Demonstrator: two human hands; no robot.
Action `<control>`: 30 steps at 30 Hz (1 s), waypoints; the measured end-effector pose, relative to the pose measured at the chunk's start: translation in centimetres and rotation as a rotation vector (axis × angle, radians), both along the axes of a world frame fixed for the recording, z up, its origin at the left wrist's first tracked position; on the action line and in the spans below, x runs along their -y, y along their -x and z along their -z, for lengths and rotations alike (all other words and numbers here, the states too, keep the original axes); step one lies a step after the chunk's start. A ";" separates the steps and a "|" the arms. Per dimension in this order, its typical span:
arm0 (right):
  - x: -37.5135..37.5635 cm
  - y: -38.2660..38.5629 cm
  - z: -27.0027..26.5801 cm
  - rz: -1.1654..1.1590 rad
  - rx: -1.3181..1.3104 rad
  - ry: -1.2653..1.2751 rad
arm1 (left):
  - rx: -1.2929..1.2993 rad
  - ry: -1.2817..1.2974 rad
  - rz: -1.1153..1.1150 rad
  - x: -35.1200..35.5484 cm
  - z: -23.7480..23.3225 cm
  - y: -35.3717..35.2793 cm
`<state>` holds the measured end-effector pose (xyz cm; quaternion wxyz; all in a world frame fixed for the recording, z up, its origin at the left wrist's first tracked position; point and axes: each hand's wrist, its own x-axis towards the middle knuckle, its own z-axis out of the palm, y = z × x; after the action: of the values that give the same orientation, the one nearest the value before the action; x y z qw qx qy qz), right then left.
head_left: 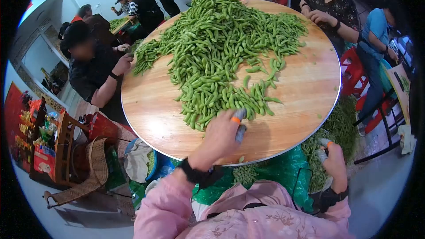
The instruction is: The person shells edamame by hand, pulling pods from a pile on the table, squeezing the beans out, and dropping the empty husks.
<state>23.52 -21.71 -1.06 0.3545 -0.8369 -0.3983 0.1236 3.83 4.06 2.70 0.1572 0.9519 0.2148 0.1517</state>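
A large heap of green soybean pods [212,53] covers the middle and far side of a round wooden table [305,84]. My left hand [222,133] is at the near edge of the heap, thumb and forefinger apart; grey covers and an orange band are on its fingers. No pod shows in its grasp. Beyond the table's right front edge, my right hand [334,161] is low over another pile of pods [338,126]. Its covered fingers are bent close together, and what they hold, if anything, I cannot make out.
A person in black [95,71] handles pods at the table's left; another person's hands [322,17] are at its right. Green plastic sheeting [290,172], a blue tub [152,163] and a wicker chair [95,168] stand or lie below. Red stools [354,71] are at right.
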 end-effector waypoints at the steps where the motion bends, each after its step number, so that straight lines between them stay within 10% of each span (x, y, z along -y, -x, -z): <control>1: 0.5 -0.3 0.8 0.063 0.018 -0.056 | -0.080 -0.080 -0.011 -0.8 -0.6 -0.8; 6: -0.1 1.3 0.2 0.002 -0.160 -0.013 | -0.077 -0.333 0.032 -3.3 3.3 -3.3; 30: -4.2 5.0 -1.2 -0.201 -0.372 -0.152 | -0.048 -0.048 0.020 -3.9 1.9 0.9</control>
<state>18.52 -17.52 0.18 0.4698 -0.7267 -0.4157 0.2799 2.92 7.98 0.80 0.1305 0.9610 0.2050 0.1323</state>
